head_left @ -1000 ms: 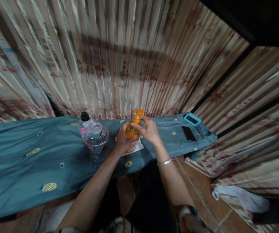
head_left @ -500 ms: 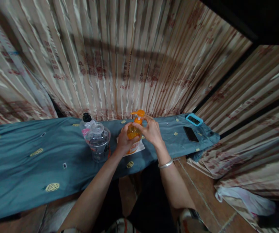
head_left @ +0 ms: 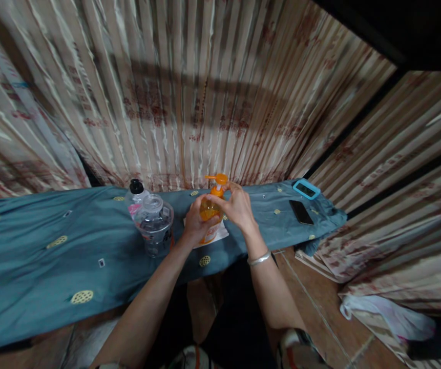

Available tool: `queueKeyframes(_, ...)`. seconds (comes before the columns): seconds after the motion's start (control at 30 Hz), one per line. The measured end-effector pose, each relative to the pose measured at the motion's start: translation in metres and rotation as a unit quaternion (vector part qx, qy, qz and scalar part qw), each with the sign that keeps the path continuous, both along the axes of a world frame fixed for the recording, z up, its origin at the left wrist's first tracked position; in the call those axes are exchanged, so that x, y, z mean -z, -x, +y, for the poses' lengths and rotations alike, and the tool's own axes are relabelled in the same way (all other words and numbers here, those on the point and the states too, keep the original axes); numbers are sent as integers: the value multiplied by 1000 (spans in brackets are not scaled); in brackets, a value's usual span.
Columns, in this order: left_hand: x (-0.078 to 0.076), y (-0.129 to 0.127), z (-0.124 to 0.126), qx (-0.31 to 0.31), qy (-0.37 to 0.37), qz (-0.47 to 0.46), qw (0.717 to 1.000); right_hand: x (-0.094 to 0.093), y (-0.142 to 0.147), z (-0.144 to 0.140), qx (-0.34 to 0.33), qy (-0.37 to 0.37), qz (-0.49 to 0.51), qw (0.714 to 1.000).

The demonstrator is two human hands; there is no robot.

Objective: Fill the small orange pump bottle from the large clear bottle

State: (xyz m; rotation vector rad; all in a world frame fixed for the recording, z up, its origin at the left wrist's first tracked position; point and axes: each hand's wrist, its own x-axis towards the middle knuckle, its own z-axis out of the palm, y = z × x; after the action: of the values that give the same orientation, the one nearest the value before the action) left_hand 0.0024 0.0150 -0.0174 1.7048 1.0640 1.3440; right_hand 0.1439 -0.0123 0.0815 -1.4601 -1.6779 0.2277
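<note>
Left hand (head_left: 196, 223) wraps the clear, orange-filled plastic bottle (head_left: 209, 210) at the teal-clothed table (head_left: 128, 266), right hand (head_left: 241, 209) pinching its orange collar (head_left: 216, 191)! Clear plastic tub (head_left: 156, 240) crowds nine o'clock; flat black phone (head_left: 300, 211) lies at three.

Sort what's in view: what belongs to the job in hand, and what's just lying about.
In the job:
orange pump bottle, held by the left hand, the right hand at its neck
probably the white sheet at its base

Seemingly lying about:
clear plastic tub
black-capped bottle
phone
blue-framed device
</note>
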Motion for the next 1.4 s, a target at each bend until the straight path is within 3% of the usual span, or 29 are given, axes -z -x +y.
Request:
queueKeyframes(0.1,0,1,1,5,10,5,1000,1,4,0,22,-7,-2,1000)
queueKeyframes(0.3,-2,1,-1,12,-6,1,1000,-5,-10,0,-74,23,-7,997)
queueKeyframes(0.6,-10,0,-3,-1,25,22,999,8,13,-3,56,-14,8,998)
queueKeyframes(0.7,-12,1,-3,-3,29,31,999,6,12,-3,45,-11,11,999)
queueKeyframes(0.93,-13,1,-6,-4,20,20,1000,-2,1,0,-55,11,18,998)
queueKeyframes(1.2,-17,-1,-13,-29,28,12,999,18,20,0,21,-27,67,997)
queueKeyframes(1.4,-18,0,-13,-5,39,8,999,26,13,-6,17,-5,80,997)
